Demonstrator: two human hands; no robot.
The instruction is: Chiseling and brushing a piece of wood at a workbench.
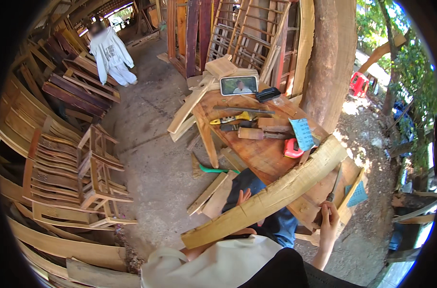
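A thick, curved wooden beam [266, 197] with a rough, split face slants across in front of me, its right end over the wooden table [276, 163]. My left hand [244, 196] is under the beam, fingers showing past its far edge; the palm is hidden, and the hand seems to support it from below. At the table's right side, my right hand [328, 216] is closed round the handle of a long thin metal hand tool [337, 182], whose blade points away from me. What kind of tool it is, I cannot make out.
On the table are a yellow-handled tool [233, 118], a wooden mallet [250, 133], a red tape measure [293, 148], blue sandpaper [302, 134] and a phone-like screen [239, 85]. Wooden chair frames [93, 168] stand left. A person [110, 55] stands far left. A trunk [326, 57] rises behind.
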